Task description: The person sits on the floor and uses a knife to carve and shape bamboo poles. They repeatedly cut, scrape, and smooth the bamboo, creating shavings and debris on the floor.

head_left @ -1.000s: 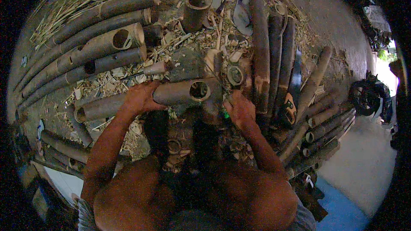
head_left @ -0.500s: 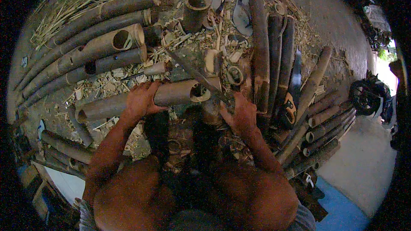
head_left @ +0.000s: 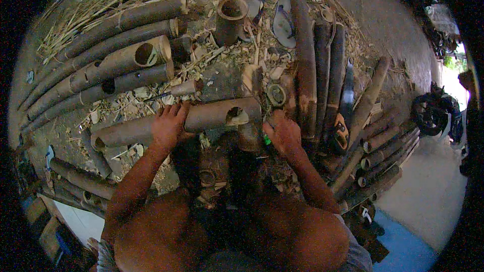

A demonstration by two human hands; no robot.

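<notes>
Bamboo piece: I am seeing the bamboo tube (head_left: 201, 118) lying on the littered ground, its long axis running left to right, the cut open end pointing right and a little up.
Left hand: my left hand (head_left: 168, 126) is pressing down flat on the tube's middle, fingers spread over the top, not wrapped round it.
Right hand: my right hand (head_left: 284, 133) is closing on a green handle (head_left: 266, 139); I cannot tell the tool's working end.
Position to grip: the tube's open end is sitting between the two hands, just left of the right hand.
Count: one tube under hand; four long poles (head_left: 101, 60) lying stacked upper left; one upright short stump (head_left: 230, 17) behind.
</notes>
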